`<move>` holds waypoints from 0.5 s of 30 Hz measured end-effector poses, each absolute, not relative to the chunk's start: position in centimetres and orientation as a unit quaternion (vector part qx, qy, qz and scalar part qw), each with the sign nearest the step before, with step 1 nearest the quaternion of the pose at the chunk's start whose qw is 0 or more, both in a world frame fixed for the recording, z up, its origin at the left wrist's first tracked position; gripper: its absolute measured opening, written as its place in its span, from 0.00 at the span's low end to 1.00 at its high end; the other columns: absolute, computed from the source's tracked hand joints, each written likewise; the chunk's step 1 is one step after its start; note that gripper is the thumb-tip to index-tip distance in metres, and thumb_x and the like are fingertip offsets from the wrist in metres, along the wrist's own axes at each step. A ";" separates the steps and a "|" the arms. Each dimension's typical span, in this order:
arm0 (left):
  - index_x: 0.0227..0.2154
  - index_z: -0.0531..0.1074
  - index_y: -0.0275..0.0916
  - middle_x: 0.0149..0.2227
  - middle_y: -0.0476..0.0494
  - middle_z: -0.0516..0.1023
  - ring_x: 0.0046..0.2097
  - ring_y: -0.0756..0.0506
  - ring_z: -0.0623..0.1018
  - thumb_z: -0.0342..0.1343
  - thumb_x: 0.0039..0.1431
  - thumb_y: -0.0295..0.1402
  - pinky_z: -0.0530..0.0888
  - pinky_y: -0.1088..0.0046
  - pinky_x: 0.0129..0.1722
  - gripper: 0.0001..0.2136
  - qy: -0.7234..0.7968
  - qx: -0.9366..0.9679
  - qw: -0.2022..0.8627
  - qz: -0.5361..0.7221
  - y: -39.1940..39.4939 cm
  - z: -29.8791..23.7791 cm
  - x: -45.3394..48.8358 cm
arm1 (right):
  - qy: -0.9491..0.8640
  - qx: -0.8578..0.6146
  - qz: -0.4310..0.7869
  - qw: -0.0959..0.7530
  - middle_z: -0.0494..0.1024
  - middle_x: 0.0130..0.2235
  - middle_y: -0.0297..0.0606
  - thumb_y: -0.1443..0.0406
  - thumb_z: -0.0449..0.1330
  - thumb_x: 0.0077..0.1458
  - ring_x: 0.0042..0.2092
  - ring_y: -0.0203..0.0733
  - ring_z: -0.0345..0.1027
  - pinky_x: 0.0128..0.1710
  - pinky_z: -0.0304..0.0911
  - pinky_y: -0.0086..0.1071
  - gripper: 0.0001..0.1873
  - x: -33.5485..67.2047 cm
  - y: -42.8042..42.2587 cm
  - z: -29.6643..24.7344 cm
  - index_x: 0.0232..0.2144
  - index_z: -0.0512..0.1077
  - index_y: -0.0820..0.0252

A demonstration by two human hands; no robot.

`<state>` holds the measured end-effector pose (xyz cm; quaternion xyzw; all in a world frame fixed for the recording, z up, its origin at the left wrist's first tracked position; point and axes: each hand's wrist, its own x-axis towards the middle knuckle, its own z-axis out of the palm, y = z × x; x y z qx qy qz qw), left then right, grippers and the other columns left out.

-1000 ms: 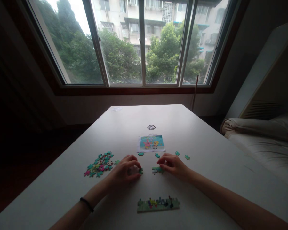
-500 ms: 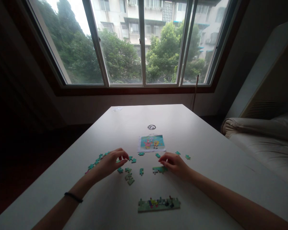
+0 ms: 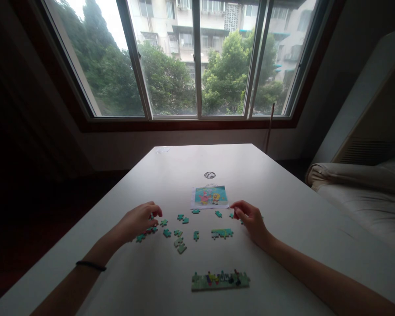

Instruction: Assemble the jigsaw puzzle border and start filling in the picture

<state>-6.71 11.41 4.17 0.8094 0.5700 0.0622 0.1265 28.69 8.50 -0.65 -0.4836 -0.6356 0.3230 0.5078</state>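
My left hand (image 3: pixel 138 220) rests over the pile of loose puzzle pieces (image 3: pixel 147 231) on the left, its fingers curled down onto them. My right hand (image 3: pixel 250 219) has its fingertips pinched on a small teal piece near the reference picture (image 3: pixel 210 196). Between the hands lie scattered teal pieces (image 3: pixel 180 235) and a small joined green cluster (image 3: pixel 222 233). A finished strip of puzzle (image 3: pixel 220 280) lies nearer to me. All sit on the white table (image 3: pixel 283 210).
A small round hole (image 3: pixel 210 175) is in the table behind the picture. A wide window fills the far wall. A sofa or bed with pale cushions (image 3: pixel 365 184) stands to the right of the table.
My left hand has moved left from the middle back to the pile, leaving several pieces spread out. My right hand has let go of the green cluster and shifted up to a loose piece.
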 end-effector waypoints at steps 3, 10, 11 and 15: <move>0.31 0.75 0.42 0.32 0.48 0.72 0.33 0.45 0.73 0.51 0.45 0.32 0.67 0.73 0.34 0.10 0.574 0.808 0.121 0.048 11.3 4.1 -6.5 | -0.621 -0.481 0.338 0.518 0.70 0.21 0.33 0.64 0.52 0.50 0.25 0.36 0.65 0.27 0.60 0.29 0.09 28.7 8.7 -0.8 0.29 0.71 0.62; 0.36 0.75 0.44 0.35 0.47 0.72 0.36 0.44 0.74 0.51 0.47 0.32 0.66 0.73 0.34 0.13 0.568 0.814 0.115 0.034 11.0 3.9 -6.0 | -0.615 -0.475 0.353 0.521 0.69 0.20 0.33 0.64 0.53 0.50 0.25 0.36 0.63 0.26 0.59 0.29 0.09 28.8 8.8 -1.0 0.29 0.71 0.63; 0.36 0.75 0.44 0.35 0.46 0.72 0.36 0.44 0.73 0.51 0.47 0.32 0.66 0.73 0.34 0.12 0.565 0.816 0.116 0.032 11.0 3.8 -6.0 | -0.615 -0.473 0.354 0.522 0.69 0.20 0.33 0.64 0.53 0.50 0.25 0.35 0.63 0.26 0.59 0.29 0.09 28.8 8.8 -0.9 0.29 0.71 0.63; 0.33 0.75 0.42 0.34 0.46 0.71 0.36 0.44 0.73 0.52 0.48 0.32 0.66 0.72 0.35 0.10 0.552 0.824 0.122 0.030 11.2 3.4 -5.9 | -0.614 -0.460 0.368 0.524 0.69 0.20 0.32 0.64 0.53 0.50 0.25 0.35 0.63 0.26 0.59 0.28 0.09 28.7 8.8 -0.9 0.29 0.71 0.62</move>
